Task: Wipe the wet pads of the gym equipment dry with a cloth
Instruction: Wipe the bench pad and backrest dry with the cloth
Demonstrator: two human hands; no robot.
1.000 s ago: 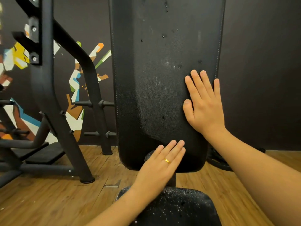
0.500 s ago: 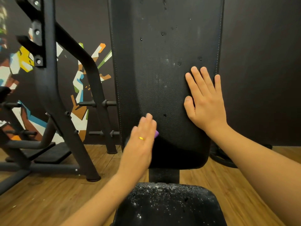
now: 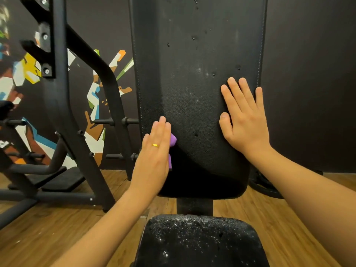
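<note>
I note my left hand (image 3: 154,151) at the lower left edge of the back pad (image 3: 192,54), fingers straight and held together, thumb out of sight. The purple cloth (image 3: 172,140) sits between that palm and the pad, and only its edges show past the hand. My right hand (image 3: 244,120) lies flat on the pad's right side, fingers slightly spread. Scattered droplets mark the back pad above both hands. The seat pad (image 3: 200,241) below is thickly beaded with water. A black machine frame (image 3: 57,93) stands to the left.
</note>
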